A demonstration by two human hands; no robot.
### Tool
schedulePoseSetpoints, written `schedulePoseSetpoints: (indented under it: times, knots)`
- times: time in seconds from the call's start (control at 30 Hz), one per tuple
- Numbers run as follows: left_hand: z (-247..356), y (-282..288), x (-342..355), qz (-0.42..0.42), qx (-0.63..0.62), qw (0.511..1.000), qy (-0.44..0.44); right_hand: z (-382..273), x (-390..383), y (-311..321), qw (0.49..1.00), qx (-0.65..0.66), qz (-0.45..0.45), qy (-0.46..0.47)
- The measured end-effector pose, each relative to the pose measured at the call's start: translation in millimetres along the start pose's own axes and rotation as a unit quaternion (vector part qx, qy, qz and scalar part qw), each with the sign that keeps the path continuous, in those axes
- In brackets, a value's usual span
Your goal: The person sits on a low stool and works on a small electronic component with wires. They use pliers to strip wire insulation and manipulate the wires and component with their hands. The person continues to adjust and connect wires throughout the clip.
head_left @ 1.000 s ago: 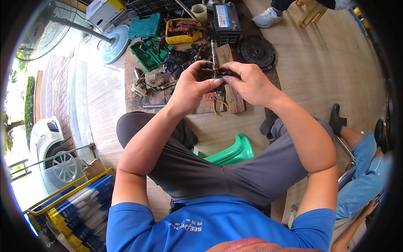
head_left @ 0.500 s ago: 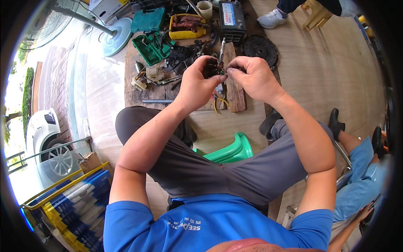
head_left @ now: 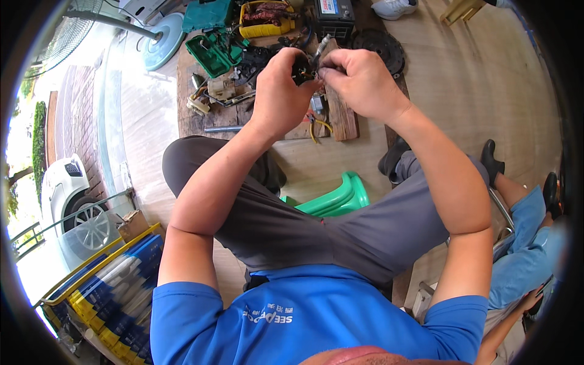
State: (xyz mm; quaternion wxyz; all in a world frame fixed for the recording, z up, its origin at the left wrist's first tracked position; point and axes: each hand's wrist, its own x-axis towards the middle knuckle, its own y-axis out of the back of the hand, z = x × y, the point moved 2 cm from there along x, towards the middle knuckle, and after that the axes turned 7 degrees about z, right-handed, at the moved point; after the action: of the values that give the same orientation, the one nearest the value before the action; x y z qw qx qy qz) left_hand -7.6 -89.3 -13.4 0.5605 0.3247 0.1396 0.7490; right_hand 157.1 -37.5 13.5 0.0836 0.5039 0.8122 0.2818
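Observation:
In front of me, over the wooden board, my left hand (head_left: 281,92) curls its thumb and fingers around a dark round part (head_left: 302,72) with thin wires showing. My right hand (head_left: 362,84) meets it from the other side, thumb and fingertips pinched together at its edge. What sits between those right fingertips is too small to make out. A ribbed metal shaft (head_left: 323,45) rises between the hands, leaning right; its lower end is hidden, so I cannot tell whether it joins the dark part. Below the hands lie yellow-handled pliers (head_left: 315,131) beside a wood block (head_left: 342,118).
Beyond my hands stand a car battery (head_left: 334,27), a black round plate (head_left: 382,52), a yellow container (head_left: 266,29) and an open green case (head_left: 207,58). A metal rod (head_left: 223,129) lies at the board's near edge. Between my legs is a green stool (head_left: 340,198); another person sits at right.
The whole view has tilted, so the board and its contents appear higher. The ribbed shaft leans more to the right, and my right fingers have moved closer against the part in my left hand.

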Motion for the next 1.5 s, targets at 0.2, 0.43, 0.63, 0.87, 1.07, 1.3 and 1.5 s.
schedulePoseSetpoints:
  times: [0.2,0.43,0.63,0.87,1.07,1.3,1.5]
  knots:
    - [-10,6,11,-0.100,-0.379,0.903,0.175,5,9,10,0.998,-0.034,0.018,0.053]
    - [-14,5,8,-0.142,-0.483,0.840,0.200,5,8,12,0.998,-0.037,0.001,0.054]
    - [-4,2,3,-0.008,-0.093,0.994,0.055,5,2,-3,0.999,-0.011,-0.026,-0.020]
    - [-16,-2,3,-0.056,-0.211,0.965,0.148,2,5,4,0.999,-0.025,-0.019,-0.006]
    - [-3,2,5,-0.170,-0.520,0.798,0.251,0,7,23,0.999,0.003,-0.028,-0.015]
    - [-11,10,0,-0.074,-0.212,0.963,0.147,-13,1,10,0.998,-0.036,-0.043,-0.018]
    - [-3,10,-4,-0.010,-0.082,0.994,0.066,-9,-2,-1,0.999,-0.015,-0.031,-0.030]
